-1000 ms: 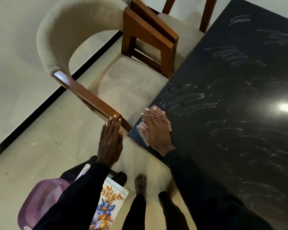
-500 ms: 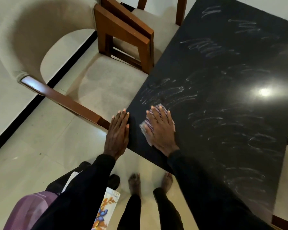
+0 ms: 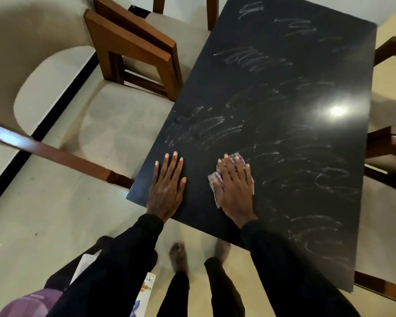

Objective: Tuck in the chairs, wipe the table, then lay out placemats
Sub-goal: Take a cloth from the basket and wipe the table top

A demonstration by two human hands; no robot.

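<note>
Filling the right of the view, the dark table (image 3: 272,92) runs away from the person, its glossy top streaked with pale smears and one bright lamp glare. Its near left corner juts out toward the pale floor (image 3: 32,220), which lies open at lower left, bounded by a black strip along the wall.

Along the table's left edge sits the near chair (image 3: 124,124), its cushioned seat mostly out from under the top. Its wooden armrest slants down to end just beside the near left corner. The far chair (image 3: 169,26) stands just beyond it, the two wooden arm frames close together. More wooden chair frames (image 3: 389,143) crowd the right edge.

The left hand (image 3: 167,188) lies flat on the top just inside the near edge, fingers straight and close together, holding nothing. The right hand (image 3: 234,188) presses, fingers extended, on a checked cloth (image 3: 214,181) that peeks out at its fingertips and left side, well in from the corner. Bare feet (image 3: 178,255) stand on the floor below the near edge. A floral sheet (image 3: 146,284) shows beneath the left sleeve.
</note>
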